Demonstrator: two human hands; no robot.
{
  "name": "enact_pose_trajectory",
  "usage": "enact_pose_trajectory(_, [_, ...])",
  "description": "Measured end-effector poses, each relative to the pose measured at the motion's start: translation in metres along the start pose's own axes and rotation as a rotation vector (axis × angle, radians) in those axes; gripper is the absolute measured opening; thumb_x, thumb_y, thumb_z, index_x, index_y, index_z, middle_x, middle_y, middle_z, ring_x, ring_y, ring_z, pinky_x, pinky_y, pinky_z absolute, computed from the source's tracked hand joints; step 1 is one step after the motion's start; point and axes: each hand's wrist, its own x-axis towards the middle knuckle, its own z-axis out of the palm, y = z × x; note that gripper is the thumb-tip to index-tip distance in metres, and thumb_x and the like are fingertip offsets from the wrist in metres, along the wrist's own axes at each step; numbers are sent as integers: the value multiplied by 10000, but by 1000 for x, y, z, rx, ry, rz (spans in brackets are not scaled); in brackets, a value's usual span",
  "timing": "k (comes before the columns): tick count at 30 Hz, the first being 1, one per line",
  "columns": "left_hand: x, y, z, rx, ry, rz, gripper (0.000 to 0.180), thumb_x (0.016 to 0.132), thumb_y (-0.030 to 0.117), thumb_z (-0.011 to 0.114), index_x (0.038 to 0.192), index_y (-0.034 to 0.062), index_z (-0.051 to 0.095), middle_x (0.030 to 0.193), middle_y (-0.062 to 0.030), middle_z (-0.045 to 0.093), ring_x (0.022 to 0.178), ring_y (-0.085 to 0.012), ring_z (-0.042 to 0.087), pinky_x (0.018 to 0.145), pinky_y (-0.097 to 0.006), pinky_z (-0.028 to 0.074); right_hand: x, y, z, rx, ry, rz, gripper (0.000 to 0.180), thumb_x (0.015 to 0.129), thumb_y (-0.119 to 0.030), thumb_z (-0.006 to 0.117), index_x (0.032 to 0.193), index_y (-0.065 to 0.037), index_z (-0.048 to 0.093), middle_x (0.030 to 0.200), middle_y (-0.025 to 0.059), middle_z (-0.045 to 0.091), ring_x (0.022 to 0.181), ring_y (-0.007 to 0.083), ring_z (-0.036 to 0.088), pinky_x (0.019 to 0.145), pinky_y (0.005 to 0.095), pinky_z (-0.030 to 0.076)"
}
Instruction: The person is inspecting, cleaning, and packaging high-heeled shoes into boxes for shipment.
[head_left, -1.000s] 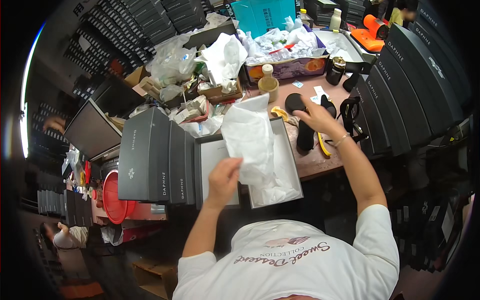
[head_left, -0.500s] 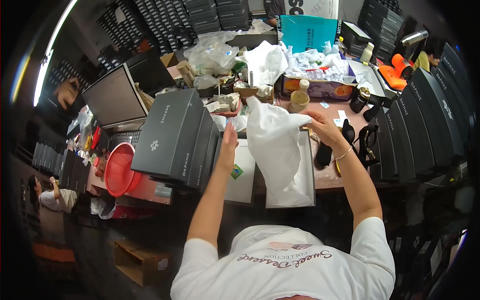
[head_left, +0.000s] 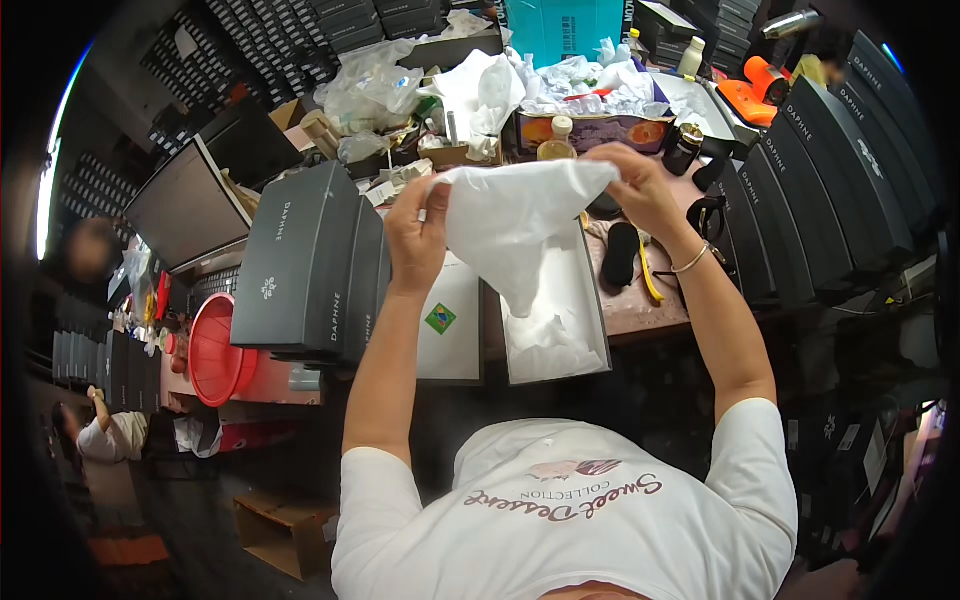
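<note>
Both my hands hold up a sheet of white tissue paper (head_left: 510,225) above an open shoe box (head_left: 590,345) lined with more white paper. My left hand (head_left: 415,235) grips the sheet's left corner and my right hand (head_left: 635,190) grips its right corner. The sheet hangs down in a point toward the box. The box lid (head_left: 450,330) lies just left of the box, under my left forearm. A black shoe (head_left: 620,255) rests on the table right of the box, below my right wrist.
A stack of dark grey shoe boxes (head_left: 300,265) stands at the left, and a row of black boxes (head_left: 830,180) at the right. Crumpled paper, plastic bags and bottles (head_left: 560,135) clutter the far table. A red basin (head_left: 215,350) sits at lower left. Another person (head_left: 110,435) crouches beyond.
My hands have lifted the tissue sheet up off the box and spread it wide between them; my left hand rose from the box's edge to the sheet's corner.
</note>
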Motion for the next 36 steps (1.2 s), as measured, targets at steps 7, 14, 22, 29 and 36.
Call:
enact_pose_trajectory(7, [-4,-6,7,-742,-328,-150,1157,692,584,747,1474,41,89,1463,-87,302,1342,-218,321,1113,-386,243,24,-4,27,1000,332,266,232,975,-201,494,1104,-27,577,1021,90,663,948,186,652,774,388,566])
enact_pose_trajectory(14, [-86,-23,77,-776,-335,-672,542,816,126,665,1311,15,474,1366,-110,466,1292,-244,402,1051,-371,346,28,-3,83,1336,353,500,177,959,-106,460,1079,-20,558,1013,75,647,904,172,647,834,313,532])
enact_pose_trajectory(22, [-106,-42,29,-1083,145,-910,336,933,198,455,1174,-28,523,1112,-111,616,1025,-222,609,901,-355,484,-3,83,56,1070,375,638,531,940,-332,554,1358,-67,363,1212,171,546,976,277,629,746,346,537])
enact_pose_trajectory(29, [-143,-69,22,-1052,219,-1033,517,955,422,466,1341,86,393,1343,-68,446,1206,-205,428,1000,-383,358,-93,33,171,573,6,729,780,793,-90,680,1453,-147,266,1034,109,567,754,101,544,624,252,461])
enact_pose_trajectory(36, [-220,-50,36,-230,56,-602,406,884,29,598,1270,-24,484,1300,-117,479,1172,-204,488,1005,-339,386,-104,54,183,453,-4,617,609,782,-71,630,1354,-82,421,958,97,565,771,140,573,662,269,482])
